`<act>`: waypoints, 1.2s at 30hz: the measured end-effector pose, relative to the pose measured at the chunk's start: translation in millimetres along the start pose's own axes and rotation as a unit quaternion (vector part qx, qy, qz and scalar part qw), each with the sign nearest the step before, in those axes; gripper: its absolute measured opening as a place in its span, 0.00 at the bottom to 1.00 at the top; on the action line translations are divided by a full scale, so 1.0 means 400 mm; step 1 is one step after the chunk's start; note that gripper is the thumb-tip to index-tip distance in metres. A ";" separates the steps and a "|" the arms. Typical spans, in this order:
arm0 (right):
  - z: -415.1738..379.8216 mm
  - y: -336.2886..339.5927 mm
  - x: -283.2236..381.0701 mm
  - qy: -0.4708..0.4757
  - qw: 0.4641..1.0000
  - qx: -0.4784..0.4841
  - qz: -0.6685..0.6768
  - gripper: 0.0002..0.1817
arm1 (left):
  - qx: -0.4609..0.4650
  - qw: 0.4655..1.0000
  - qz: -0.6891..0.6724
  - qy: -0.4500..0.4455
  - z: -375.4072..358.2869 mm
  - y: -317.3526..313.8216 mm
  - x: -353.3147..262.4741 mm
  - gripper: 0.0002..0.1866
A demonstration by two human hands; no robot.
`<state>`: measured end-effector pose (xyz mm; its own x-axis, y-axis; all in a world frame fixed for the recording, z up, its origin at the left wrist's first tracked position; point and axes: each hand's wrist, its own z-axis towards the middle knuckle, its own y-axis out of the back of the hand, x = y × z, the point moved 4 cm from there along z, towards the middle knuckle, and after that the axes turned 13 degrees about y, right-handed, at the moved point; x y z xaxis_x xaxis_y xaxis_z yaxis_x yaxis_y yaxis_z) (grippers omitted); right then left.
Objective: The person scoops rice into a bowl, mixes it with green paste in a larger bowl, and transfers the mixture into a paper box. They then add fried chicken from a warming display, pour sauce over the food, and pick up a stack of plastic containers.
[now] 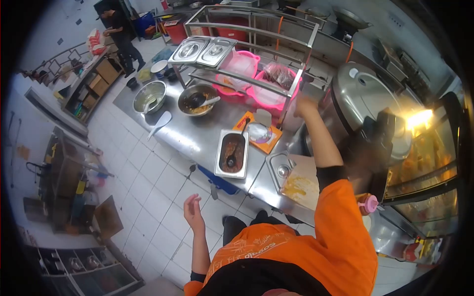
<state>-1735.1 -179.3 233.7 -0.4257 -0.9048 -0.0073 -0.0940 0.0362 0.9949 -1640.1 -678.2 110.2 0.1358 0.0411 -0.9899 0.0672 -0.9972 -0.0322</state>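
My left hand (193, 209) hangs over the tiled floor in front of the counter, fingers loosely bent and apart, holding nothing. Stretched across the counter, my right hand (305, 105) is beside the shelf post, between a pink basket (276, 101) and a large steel rice cooker (358, 93); its fingers are blurred and partly hidden. Near my right forearm lies an orange packet (271, 143). A steel pan of red-brown sauce (232, 153) with a black ladle (231, 160) stands at the counter's front edge. Beside it are a steel lid (282, 170) and a sauce-stained board (302, 182).
Two steel bowls (149, 97) (190, 109) and a white rice paddle (160, 122) lie further left. Lidded steel pans (191, 49) top the metal rack (247, 24). A lit glass display case (424, 163) borders the right side. Another person (118, 34) stands far back left.
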 end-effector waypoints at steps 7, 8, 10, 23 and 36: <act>-0.125 0.155 0.025 -0.001 0.976 -0.217 0.024 0.38 | 0.300 0.952 -0.038 -0.048 0.203 -0.291 -0.195 0.08; -0.169 0.189 0.050 0.038 0.959 -0.277 0.040 0.36 | 0.366 0.929 -0.047 -0.026 0.225 -0.329 -0.199 0.11; -0.269 0.243 0.168 0.039 0.910 -0.271 0.312 0.35 | 0.491 0.867 -0.072 -0.037 0.249 -0.414 -0.241 0.26; -0.206 -0.317 0.005 -0.315 0.291 -0.352 0.832 0.22 | 0.325 0.891 0.264 -0.176 0.596 -0.334 -0.178 0.50; -0.056 -0.352 0.082 -0.189 0.818 -0.481 0.252 0.52 | 0.327 0.746 0.548 -0.191 0.620 -0.250 -0.062 0.63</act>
<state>-1715.7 -223.4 95.8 -0.4579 -0.6753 0.5782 0.8535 -0.1519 0.4985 -1895.3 -594.8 103.9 -0.5444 -0.7172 -0.4351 -0.3909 -0.2420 0.8880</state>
